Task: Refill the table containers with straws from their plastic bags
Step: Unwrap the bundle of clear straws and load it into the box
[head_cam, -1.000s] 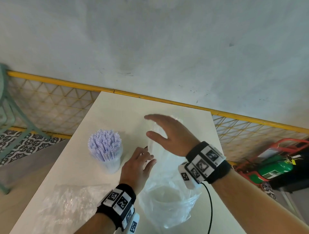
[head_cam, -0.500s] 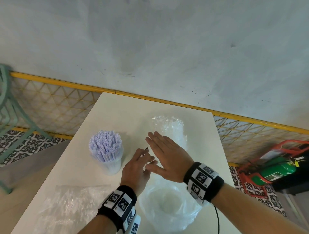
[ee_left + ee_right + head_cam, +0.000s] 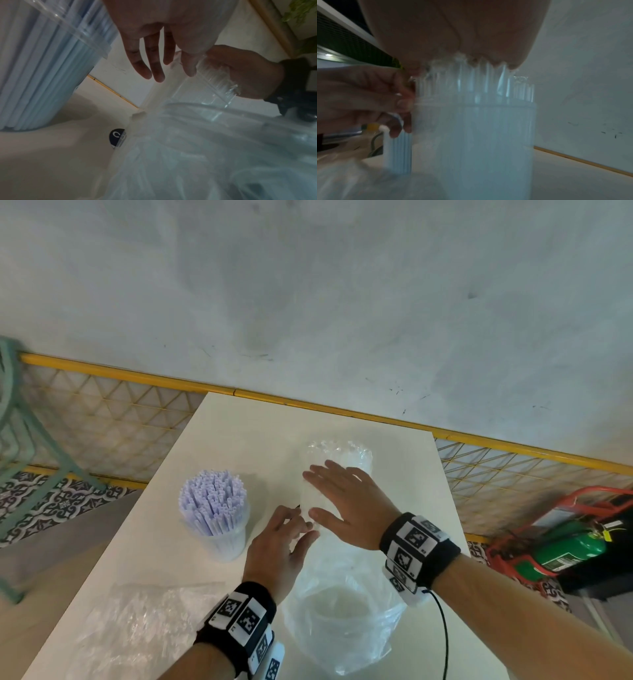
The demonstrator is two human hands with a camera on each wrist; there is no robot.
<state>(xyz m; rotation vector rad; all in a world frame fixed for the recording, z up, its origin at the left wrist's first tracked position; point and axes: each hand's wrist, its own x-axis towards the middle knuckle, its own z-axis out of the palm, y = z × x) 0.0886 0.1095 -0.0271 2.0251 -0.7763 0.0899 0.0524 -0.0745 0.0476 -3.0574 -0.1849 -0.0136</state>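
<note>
R hand [image 3: 349, 501] flat, fingers straight, pressing clear straws [image 3: 337, 455] below; L hand [image 3: 277, 546] beside, fingers curled on container [image 3: 471, 142] rim.

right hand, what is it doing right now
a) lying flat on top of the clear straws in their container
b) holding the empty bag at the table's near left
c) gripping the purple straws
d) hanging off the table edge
a: the right hand lies with fingers straight, palm down on the tips of the clear straws standing in their container, while the left hand touches its side.
</note>
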